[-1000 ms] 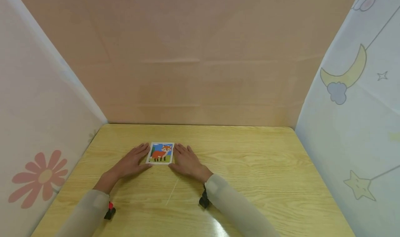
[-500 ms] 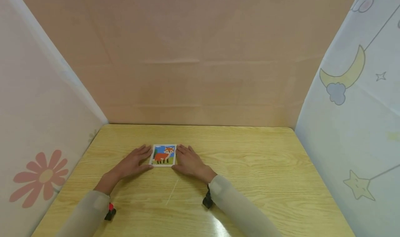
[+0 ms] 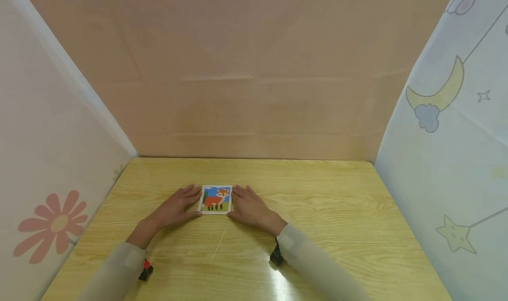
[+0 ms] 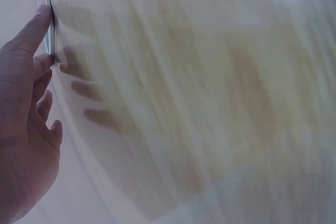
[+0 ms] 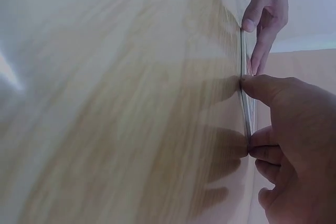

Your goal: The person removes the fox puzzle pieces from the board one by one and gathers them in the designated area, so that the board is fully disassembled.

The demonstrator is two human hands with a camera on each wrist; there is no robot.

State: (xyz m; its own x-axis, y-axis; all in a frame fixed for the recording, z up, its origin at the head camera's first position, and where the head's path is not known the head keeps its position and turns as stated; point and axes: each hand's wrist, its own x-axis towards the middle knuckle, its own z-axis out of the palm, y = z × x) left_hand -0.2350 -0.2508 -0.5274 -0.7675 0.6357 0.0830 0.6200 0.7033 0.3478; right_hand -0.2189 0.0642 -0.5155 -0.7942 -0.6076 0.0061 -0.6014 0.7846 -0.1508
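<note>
A small square picture board (image 3: 215, 200) with a fox print and a white border lies on the table. On its left side my left hand (image 3: 176, 209) rests, fingertips at the edge and thumb by the near corner. My right hand (image 3: 252, 207) touches the opposite side in the same way, its fingers fairly straight. Seen from the left wrist, the board's thin edge (image 4: 51, 32) meets the thumb and a fingertip of the left hand (image 4: 23, 108). The right wrist view shows the right hand (image 5: 302, 140) with thumb and fingertips against the board's edge.
The wood-grain table (image 3: 329, 212) reaches back to a plain tan backdrop (image 3: 254, 71). Patterned side panels stand at the left (image 3: 51, 115) and right (image 3: 448, 159). Black wrist devices hang below the left sleeve (image 3: 146, 272) and the right sleeve (image 3: 276, 254).
Both hands and the picture board between them have slid to the right and slightly toward the person across the table. The hands keep their places at its sides.
</note>
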